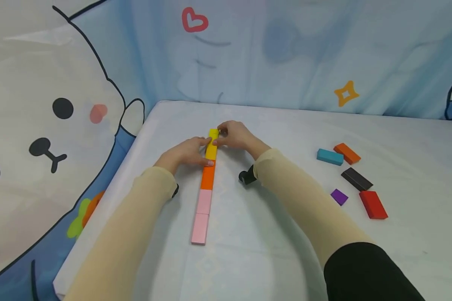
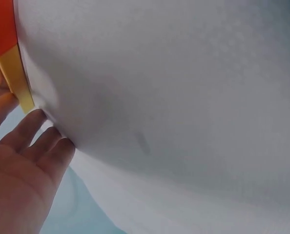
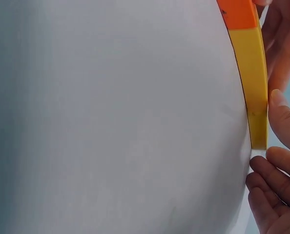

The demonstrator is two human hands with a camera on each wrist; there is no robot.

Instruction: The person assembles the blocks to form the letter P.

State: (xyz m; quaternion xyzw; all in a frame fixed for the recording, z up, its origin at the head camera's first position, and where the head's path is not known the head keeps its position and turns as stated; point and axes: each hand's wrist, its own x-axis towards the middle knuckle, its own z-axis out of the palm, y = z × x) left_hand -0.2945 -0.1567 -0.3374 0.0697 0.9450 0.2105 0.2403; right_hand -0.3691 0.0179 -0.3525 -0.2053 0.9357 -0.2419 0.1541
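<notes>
Only overhead: loose blocks (image 1: 348, 175); both wrists frame yellow blocks (image 3: 252, 87).

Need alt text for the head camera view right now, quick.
Both hands, left hand and right hand, touch the yellow blocks ending a flat row of pink, orange and yellow blocks on a white table; five loose blocks lie right.

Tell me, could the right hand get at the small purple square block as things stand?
Probably yes: the small purple square block lies alone on bare white table on the right hand's side, nothing covering it.
</notes>
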